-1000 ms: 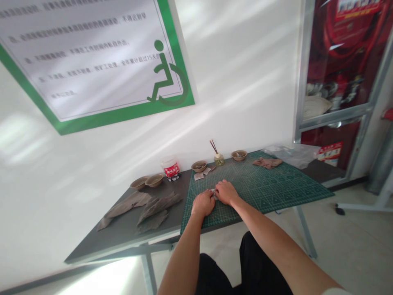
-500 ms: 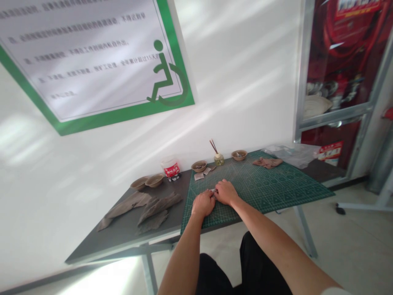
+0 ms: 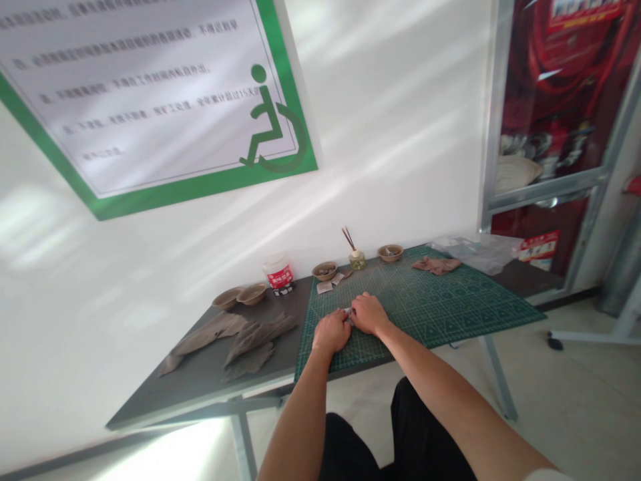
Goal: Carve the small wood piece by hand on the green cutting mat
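Note:
My left hand (image 3: 332, 332) and my right hand (image 3: 369, 314) rest close together on the green cutting mat (image 3: 431, 304), fingers bent inward. Between their fingertips is a small pale piece (image 3: 348, 311), gripped from both sides. Its kind is too small and too covered by the fingers to make out. Just beyond the hands lie small light square pieces (image 3: 325, 287), beside a brown bowl (image 3: 325, 270) that contains little objects.
A reed diffuser (image 3: 357, 259) and a second small bowl (image 3: 390, 253) stand along the wall. Rightward lie a brownish cloth (image 3: 436, 265) and a clear plastic bag (image 3: 481, 250). On the left are grey-brown cloths (image 3: 258, 341), two bowls (image 3: 252, 294) and a red-labelled tub (image 3: 279, 277).

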Available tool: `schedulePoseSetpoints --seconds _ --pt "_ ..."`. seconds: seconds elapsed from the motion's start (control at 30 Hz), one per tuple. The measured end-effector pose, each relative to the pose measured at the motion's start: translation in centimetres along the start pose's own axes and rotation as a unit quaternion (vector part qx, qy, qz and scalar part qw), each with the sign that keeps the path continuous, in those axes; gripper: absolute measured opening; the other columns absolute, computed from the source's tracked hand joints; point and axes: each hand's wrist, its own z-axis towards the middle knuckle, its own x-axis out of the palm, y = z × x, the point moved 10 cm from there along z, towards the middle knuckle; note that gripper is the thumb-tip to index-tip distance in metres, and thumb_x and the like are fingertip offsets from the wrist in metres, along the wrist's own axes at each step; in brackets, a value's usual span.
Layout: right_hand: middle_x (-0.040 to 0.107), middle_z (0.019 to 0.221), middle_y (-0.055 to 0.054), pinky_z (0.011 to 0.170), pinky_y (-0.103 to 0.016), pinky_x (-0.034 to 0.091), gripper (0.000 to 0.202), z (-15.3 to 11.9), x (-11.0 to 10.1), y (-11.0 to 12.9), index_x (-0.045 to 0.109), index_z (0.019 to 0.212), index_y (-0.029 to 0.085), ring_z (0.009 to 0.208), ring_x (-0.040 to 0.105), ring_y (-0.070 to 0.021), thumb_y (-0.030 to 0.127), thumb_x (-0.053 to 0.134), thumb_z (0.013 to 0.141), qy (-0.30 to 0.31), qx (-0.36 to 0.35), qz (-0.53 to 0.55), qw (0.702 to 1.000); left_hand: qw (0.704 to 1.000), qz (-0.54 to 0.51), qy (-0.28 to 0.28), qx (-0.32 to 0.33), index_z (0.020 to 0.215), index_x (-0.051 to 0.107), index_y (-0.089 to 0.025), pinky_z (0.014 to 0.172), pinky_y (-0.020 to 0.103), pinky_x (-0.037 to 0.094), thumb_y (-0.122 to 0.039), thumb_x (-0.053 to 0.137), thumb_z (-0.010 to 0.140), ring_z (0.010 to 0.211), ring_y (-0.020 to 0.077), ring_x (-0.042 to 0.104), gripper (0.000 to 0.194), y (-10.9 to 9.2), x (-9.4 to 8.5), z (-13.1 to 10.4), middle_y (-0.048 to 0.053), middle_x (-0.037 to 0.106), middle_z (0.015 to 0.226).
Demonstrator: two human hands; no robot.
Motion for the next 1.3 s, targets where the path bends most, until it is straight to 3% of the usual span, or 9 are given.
schedulePoseSetpoints --seconds 0.33,0.73,1.07,1.3 --pt "0.063 0.092 -0.007 0.08 -0.031 0.033 0.019 -0.3 -0.2 0.8 0.062 0.083 0.017 0.096 0.048 -0.0216 0.027 0.046 0.081 0.01 -0.043 0.015 0.999 1.0 -0.001 0.008 -0.009 0.119 0.056 -0.029 0.101 0.029 0.035 -0.031 0.036 0.086 0.123 0.0172 0.044 0.038 -0.2 -0.2 -0.2 0.0 0.053 0.13" --pt "0.062 0.096 -0.011 0.082 -0.032 0.032 0.028 -0.1 0.0 -0.1 0.063 0.089 0.016 0.099 0.047 -0.0222 0.03 0.039 0.088 0.004 0.005 0.003 1.0 1.0 0.005 0.013 -0.011 0.118 0.057 -0.028 0.1 0.029 0.036 -0.029 0.037 0.085 0.122 0.0176 0.045 0.038 0.0 -0.1 -0.1 0.0 0.052 0.131" --pt "0.063 0.091 -0.006 0.08 -0.031 0.033 0.018 -0.6 -0.2 1.1 0.063 0.084 0.019 0.094 0.047 -0.0211 0.029 0.049 0.08 0.01 -0.068 0.02 0.997 1.0 -0.014 0.01 -0.013 0.121 0.055 -0.03 0.102 0.029 0.035 -0.03 0.038 0.085 0.124 0.017 0.043 0.04 -0.2 -0.5 -0.3 -0.001 0.053 0.13" --pt "0.062 0.095 -0.009 0.082 -0.031 0.032 0.023 -0.8 0.0 0.2 0.064 0.086 0.017 0.098 0.046 -0.0215 0.028 0.044 0.083 0.009 -0.015 0.009 1.0 1.0 -0.007 0.002 -0.008 0.116 0.058 -0.027 0.099 0.029 0.037 -0.03 0.037 0.085 0.122 0.0176 0.045 0.037 -0.2 -0.4 -0.2 0.001 0.053 0.129"
